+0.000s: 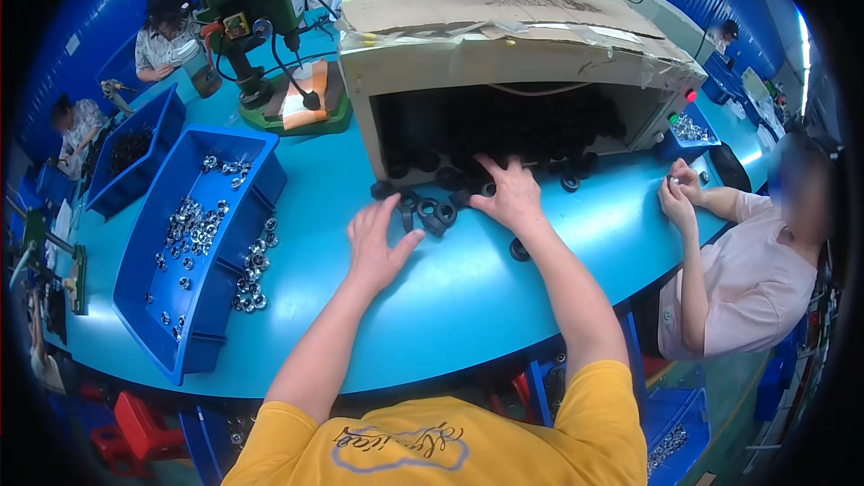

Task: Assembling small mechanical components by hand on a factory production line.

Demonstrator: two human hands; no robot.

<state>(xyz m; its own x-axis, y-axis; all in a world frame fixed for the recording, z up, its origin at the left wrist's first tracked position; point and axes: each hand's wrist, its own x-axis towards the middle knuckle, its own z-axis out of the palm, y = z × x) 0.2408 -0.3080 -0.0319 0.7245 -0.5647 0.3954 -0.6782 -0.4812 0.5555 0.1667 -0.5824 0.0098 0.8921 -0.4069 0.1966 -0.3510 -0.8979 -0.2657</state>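
Note:
Several black rings [427, 214] lie in a loose cluster on the table between my two hands, at the mouth of a big box. At the left of the cluster is my left hand [373, 238], palm down with thumb and fingers apart, its fingertips next to the rings. My right hand [509, 193] reaches to the box's opening, fingers spread over the black rings there; its fingertips lie among them. One black ring [519, 249] sits alone near my right wrist. More dark rings are heaped inside the pale cardboard-topped box [364, 117], hard to make out in shadow.
At left, a blue bin [155, 295] holds shiny metal rings, with more metal rings [256, 263] beside it. Behind stand another blue bin [160, 130] and a green drill press [247, 0]. A co-worker [751, 261] sits at right, near a small blue bin [688, 146].

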